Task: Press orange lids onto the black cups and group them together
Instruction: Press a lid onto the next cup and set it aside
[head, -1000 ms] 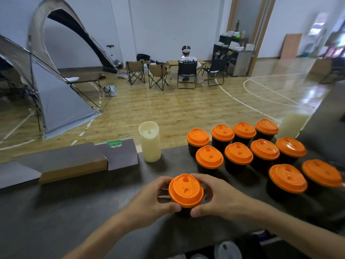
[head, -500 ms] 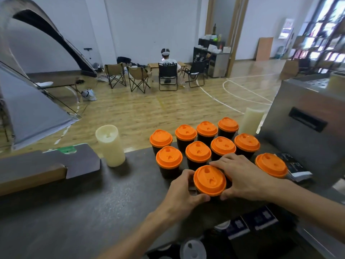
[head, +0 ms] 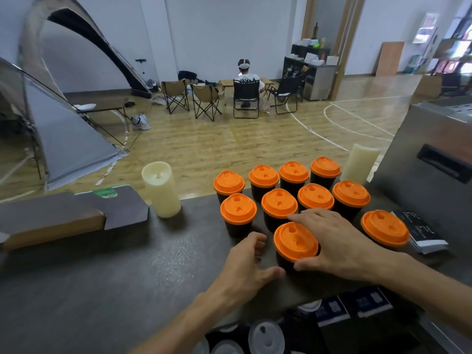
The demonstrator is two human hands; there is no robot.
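Observation:
A black cup with an orange lid (head: 295,241) stands on the dark counter (head: 127,264), just in front of a group of several lidded black cups (head: 278,203). My right hand (head: 339,241) wraps around this cup from the right, fingers behind it and thumb at its front. My left hand (head: 249,267) rests on the counter just left of the cup, fingers spread, apart from it. Another lidded cup (head: 385,227) stands alone to the right, partly behind my right wrist.
Two cream pillar candles (head: 161,189) (head: 360,162) stand at the counter's far edge. A steel machine (head: 434,169) fills the right side, with a stack of dark cards (head: 421,231) before it. A wooden box (head: 51,221) lies left. White lids (head: 265,338) sit below the counter.
The cup has been slid right from the counter's middle up to the group. My left hand has come off the cup; my right hand stays on it.

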